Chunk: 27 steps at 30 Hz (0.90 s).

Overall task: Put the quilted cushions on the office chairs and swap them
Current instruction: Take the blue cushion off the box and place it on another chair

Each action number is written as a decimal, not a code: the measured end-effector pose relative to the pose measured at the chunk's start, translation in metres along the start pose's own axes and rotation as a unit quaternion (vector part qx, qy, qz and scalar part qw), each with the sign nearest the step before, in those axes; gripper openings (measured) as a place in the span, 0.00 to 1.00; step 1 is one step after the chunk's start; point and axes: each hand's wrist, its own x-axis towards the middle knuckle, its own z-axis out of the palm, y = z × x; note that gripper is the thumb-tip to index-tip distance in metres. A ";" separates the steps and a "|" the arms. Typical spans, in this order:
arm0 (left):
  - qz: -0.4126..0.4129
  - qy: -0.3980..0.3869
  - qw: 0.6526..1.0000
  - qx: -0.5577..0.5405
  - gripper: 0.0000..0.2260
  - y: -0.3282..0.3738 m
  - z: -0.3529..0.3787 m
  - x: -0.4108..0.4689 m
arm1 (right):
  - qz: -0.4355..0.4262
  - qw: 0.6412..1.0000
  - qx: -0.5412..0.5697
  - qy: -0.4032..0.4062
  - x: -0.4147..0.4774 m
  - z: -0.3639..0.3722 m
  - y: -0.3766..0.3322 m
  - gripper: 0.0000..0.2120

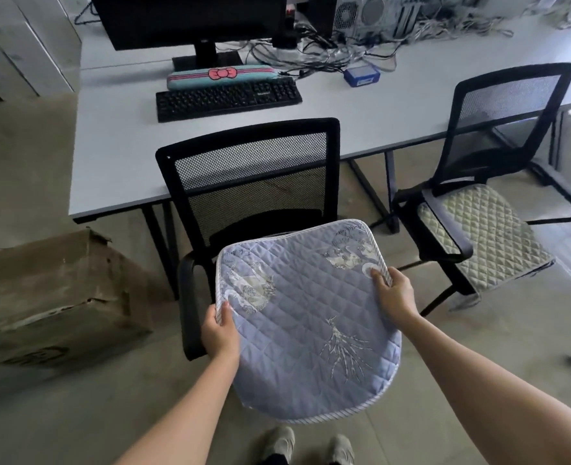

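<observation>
A lilac quilted cushion (304, 320) with pale printed figures hangs in the air just in front of the near black mesh office chair (250, 176), covering most of its seat. My left hand (219, 333) grips its left edge, thumb on top. My right hand (394, 292) grips its right edge. A beige quilted cushion (488, 239) lies flat on the seat of the second mesh chair (508, 119) at the right.
A white desk (116, 156) behind the chairs carries a monitor (190, 18), a keyboard (227, 99), a striped wrist rest (220, 77) and tangled cables. A worn cardboard box (52, 297) stands on the floor at the left. My shoes (310, 444) show at the bottom.
</observation>
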 end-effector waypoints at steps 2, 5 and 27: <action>-0.016 0.007 1.000 0.004 0.15 -0.009 0.007 0.002 | -0.001 1.000 -0.011 -0.016 0.010 0.006 0.007 0.14; -0.041 0.020 0.999 0.014 0.18 -0.025 0.019 0.006 | -0.007 0.999 -0.028 -0.042 0.023 0.015 0.019 0.14; -0.084 0.095 0.990 0.055 0.21 -0.155 0.103 0.107 | -0.056 0.976 -0.146 -0.153 0.150 0.154 0.113 0.15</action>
